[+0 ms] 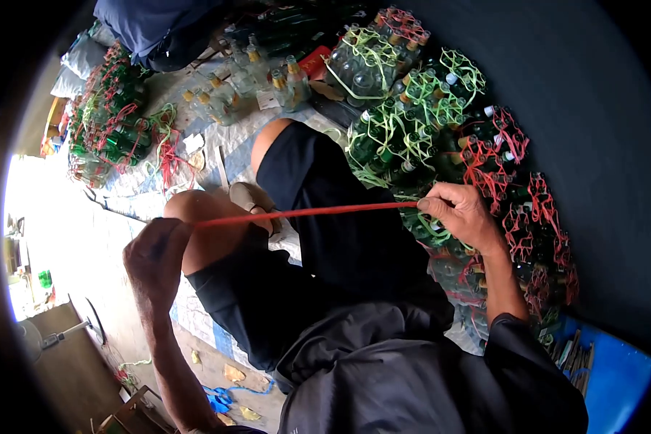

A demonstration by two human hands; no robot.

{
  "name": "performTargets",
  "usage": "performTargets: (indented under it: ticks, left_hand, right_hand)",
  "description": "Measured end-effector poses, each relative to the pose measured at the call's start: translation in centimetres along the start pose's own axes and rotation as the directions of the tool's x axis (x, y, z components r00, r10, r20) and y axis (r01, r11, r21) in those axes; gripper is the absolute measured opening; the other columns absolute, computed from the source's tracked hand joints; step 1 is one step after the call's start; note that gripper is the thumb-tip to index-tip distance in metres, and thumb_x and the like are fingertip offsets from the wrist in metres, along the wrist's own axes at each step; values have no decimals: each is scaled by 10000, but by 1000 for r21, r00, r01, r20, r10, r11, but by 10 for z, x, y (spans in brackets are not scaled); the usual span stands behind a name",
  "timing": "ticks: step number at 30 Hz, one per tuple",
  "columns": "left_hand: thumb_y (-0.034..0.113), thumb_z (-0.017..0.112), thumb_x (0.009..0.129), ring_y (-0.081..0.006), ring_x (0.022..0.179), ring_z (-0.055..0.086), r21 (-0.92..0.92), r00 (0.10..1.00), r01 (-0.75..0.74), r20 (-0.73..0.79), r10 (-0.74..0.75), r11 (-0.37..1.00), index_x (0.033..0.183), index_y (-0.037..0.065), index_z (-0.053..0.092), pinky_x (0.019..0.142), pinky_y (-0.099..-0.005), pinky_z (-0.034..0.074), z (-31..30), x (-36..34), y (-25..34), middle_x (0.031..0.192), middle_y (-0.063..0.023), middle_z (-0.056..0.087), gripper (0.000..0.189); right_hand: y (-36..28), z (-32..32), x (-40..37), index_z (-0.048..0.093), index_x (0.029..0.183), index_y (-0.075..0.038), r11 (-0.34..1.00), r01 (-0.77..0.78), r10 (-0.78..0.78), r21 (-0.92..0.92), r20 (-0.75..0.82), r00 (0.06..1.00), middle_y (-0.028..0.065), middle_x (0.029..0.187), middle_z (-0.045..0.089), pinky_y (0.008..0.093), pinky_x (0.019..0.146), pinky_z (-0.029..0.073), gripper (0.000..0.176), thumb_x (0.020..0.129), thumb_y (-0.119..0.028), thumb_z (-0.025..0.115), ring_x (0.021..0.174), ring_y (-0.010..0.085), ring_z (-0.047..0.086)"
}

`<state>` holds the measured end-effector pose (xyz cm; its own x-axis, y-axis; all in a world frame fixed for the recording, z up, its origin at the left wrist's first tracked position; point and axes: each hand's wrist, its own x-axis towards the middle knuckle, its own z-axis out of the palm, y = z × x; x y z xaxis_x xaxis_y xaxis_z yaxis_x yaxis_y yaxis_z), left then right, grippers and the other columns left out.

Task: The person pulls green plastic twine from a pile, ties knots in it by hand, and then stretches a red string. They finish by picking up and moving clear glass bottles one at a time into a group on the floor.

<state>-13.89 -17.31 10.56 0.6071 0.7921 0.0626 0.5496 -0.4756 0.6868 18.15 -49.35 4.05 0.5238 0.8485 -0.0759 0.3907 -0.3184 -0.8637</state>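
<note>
A red string [311, 212] is stretched nearly level above my knees, from one hand to the other. Its left end runs into my left hand [155, 253], whose fingers are closed round it beside my left knee. My right hand [459, 211] pinches the other end between thumb and curled fingers, in front of the bundled bottles on the right. Green bottles tied with light green string [394, 141] stand close behind my right hand. Below the string are my dark shorts [354, 246].
Loose clear bottles [224, 98] stand on the floor ahead. A pile of tied bottles [116, 130] is at the upper left, with red and green strings beside it. A fan [90, 322] is at the lower left, a blue box [622, 376] at the lower right.
</note>
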Motion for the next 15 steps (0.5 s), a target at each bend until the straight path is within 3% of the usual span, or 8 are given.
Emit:
performTargets:
  ticks: [1,5,6,8,11,12,14,15]
  left_hand:
    - [75,737,927,-31,662,470,10,1000,-2,9,2,1000,899,2,705,606,-233,414,0,5,5,700,11,590,84]
    - [105,732,946,-63,727,599,17,989,-145,-10,146,989,946,-4,717,679,-263,490,15,31,20,768,-50,713,110]
    - [101,726,953,-63,724,586,32,992,-123,36,122,992,955,-8,715,674,-260,485,18,39,26,777,-48,703,110]
    - [101,720,958,-66,722,578,-47,975,-214,58,217,976,965,-15,713,667,-262,482,30,56,36,781,-51,691,117]
    - [107,712,958,-86,712,583,-65,942,-330,42,333,942,992,-12,714,668,-264,477,57,87,56,780,-74,674,124]
    - [138,684,965,-166,714,641,-66,926,-375,32,377,925,994,0,716,694,-296,502,67,98,61,806,-110,695,145]
    - [162,657,994,-136,703,612,3,872,-488,52,487,873,1074,26,727,667,-289,492,87,124,67,805,-69,671,173]
    - [166,646,994,-205,778,659,75,837,-548,32,547,833,1113,46,725,718,-327,515,101,139,70,874,-98,697,187]
  right_hand:
    - [0,-5,-3,665,826,17,1000,-7,7,-8,-4,1000,-7,663,545,290,542,367,267,977,-194,728,616,66,455]
    - [16,-28,-12,675,836,0,999,-27,26,-19,-71,997,-48,653,529,263,528,355,246,982,-193,720,603,42,443]
    - [20,-33,-13,677,840,0,1000,-10,7,-25,-104,995,-51,650,525,262,527,355,248,984,-198,718,600,40,442]
    - [24,-42,-12,678,852,-6,998,38,-45,-45,-179,983,-58,654,511,252,530,351,262,992,-225,711,608,35,435]
    - [34,-58,-8,673,827,-27,999,-44,33,-32,-279,960,-82,652,478,237,522,324,302,1018,-262,679,590,21,415]
    - [38,-62,-6,668,827,-46,993,-110,118,43,-309,944,-93,643,441,229,505,281,311,1025,-285,667,568,10,375]
    - [47,-69,2,672,847,-57,948,-174,264,266,-353,898,-105,634,416,224,488,235,320,1033,-316,652,550,3,329]
    - [59,-73,9,677,866,-60,935,-161,276,316,-364,890,-112,631,400,228,475,205,323,1040,-329,639,542,2,301]
